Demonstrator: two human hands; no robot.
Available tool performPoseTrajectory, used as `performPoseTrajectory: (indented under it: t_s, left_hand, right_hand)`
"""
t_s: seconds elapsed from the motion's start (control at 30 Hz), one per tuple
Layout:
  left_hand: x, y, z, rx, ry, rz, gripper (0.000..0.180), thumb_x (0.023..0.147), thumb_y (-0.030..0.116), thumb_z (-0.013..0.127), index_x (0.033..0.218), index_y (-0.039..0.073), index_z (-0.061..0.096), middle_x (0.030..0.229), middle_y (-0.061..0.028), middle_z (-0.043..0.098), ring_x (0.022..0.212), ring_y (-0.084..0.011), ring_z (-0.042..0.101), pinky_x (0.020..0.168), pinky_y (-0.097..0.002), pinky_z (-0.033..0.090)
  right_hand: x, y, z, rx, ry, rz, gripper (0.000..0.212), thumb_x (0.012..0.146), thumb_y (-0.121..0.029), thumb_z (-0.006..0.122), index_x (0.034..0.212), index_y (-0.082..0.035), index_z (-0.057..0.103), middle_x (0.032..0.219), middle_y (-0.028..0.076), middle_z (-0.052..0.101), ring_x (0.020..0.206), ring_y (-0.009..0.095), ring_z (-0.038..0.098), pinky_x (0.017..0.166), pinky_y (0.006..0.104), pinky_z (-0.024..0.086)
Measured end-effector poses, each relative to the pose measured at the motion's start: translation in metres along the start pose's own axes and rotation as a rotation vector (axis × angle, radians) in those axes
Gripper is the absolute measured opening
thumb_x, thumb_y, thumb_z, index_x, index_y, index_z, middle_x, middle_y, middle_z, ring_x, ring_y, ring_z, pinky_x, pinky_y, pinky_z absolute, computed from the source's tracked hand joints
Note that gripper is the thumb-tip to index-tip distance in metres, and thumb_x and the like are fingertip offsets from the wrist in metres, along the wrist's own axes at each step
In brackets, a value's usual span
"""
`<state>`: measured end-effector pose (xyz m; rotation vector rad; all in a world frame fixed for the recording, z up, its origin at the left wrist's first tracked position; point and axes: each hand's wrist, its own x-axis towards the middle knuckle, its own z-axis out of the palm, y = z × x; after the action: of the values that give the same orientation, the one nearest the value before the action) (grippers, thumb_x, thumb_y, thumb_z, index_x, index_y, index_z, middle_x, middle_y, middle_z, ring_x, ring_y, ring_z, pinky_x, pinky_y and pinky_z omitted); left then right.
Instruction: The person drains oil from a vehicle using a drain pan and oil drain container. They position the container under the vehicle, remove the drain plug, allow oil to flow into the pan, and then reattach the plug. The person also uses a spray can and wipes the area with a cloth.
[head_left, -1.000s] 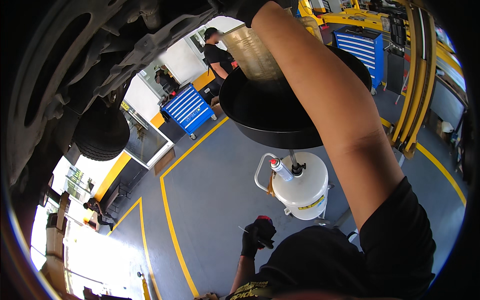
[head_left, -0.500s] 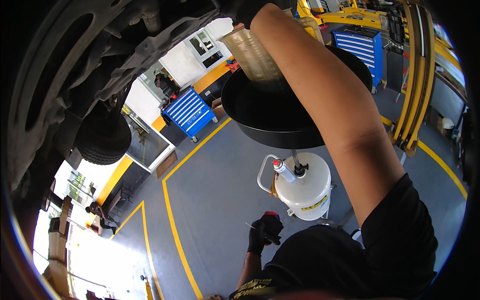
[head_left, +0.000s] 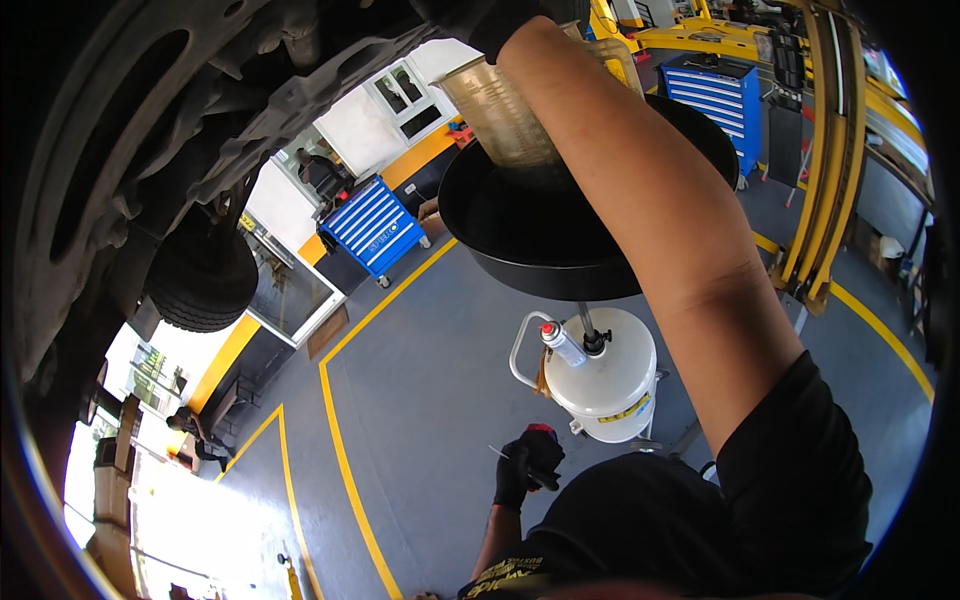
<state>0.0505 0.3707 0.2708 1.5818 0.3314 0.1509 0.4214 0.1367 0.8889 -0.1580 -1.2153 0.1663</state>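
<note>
Yours: left hand point(head_left: 522, 472), six o'clock, clamped on thin rod point(head_left: 497, 452); right hand point(head_left: 495, 30), twelve, grip untellable, best worked above black pan point(head_left: 545, 275).

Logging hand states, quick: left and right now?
Left hand: closed on a thin-shafted tool.
Right hand: cannot be told, in shadow by the vehicle underside.

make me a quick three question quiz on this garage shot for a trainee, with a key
1. True or false: the wide black pan stands above the white drum.
2. Which of the person's hands is raised toward the vehicle's underside: a) left, b) right?
3. Fill the gap: the spray can has a ____ cap.

Key: 1 true; 2 b, the right hand; 3 red.
</note>
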Motion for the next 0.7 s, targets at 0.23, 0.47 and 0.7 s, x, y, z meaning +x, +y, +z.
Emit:
performPoseTrajectory:
  t_s: [0.23,0.47,0.7]
  left_hand:
    - [0.005,-0.008,-0.009,-0.016,-0.076,0.037,0.021,0.102,0.021,0.053,0.108,0.004,0.063,0.089,-0.0027,0.065,0.080,-0.0133,0.061,0.070,-0.0326,0.052]
    - [0.015,-0.019,-0.013,-0.036,-0.068,-0.019,0.026,0.103,0.025,0.055,0.112,0.003,0.064,0.095,-0.0010,0.065,0.088,-0.0121,0.059,0.080,-0.0326,0.051]
    - [0.004,-0.012,-0.013,-0.040,0.016,-0.010,0.027,0.102,0.025,0.056,0.114,0.002,0.064,0.098,-0.0020,0.066,0.091,-0.0133,0.060,0.082,-0.0336,0.052]
  right_hand:
    - [0.008,-0.004,-0.026,-0.146,0.040,-0.054,0.037,0.101,-0.042,0.042,0.115,-0.021,0.069,0.107,0.002,0.076,0.099,0.024,0.068,0.080,0.0464,0.053]
    - [0.013,-0.027,-0.020,-0.005,-0.069,0.125,0.037,0.101,-0.043,0.043,0.110,-0.021,0.071,0.105,0.001,0.075,0.094,0.023,0.069,0.075,0.0426,0.054]
    - [0.006,0.000,0.009,0.135,0.161,-0.046,0.024,0.100,-0.029,0.048,0.098,-0.015,0.067,0.092,0.005,0.072,0.083,0.022,0.067,0.073,0.0375,0.055]
